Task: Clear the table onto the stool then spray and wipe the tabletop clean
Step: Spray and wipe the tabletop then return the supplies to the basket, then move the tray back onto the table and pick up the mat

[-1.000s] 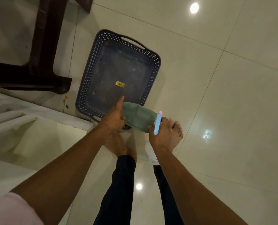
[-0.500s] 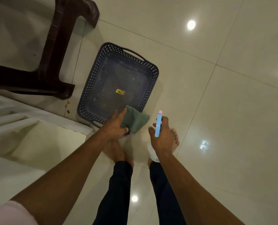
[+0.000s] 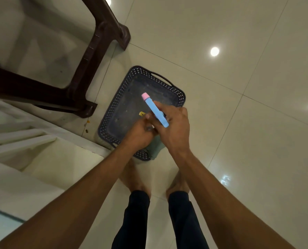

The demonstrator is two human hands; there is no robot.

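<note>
Right hand (image 3: 174, 126) grips the spray bottle (image 3: 155, 110), pink nozzle pointing up-left; left hand (image 3: 140, 132) grips the cloth (image 3: 155, 146).

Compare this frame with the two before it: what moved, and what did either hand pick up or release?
The right hand, gripping the blue spray bottle with pink nozzle, swung left over the dark perforated plastic basket to meet the left hand, which keeps holding the green cloth. Nothing was released. The basket stays on the floor.

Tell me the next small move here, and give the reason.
Probably lower the spray bottle into the basket. The right hand holds it right above the basket's bare floor, while the left hand grips the green cloth over the near rim.
</note>
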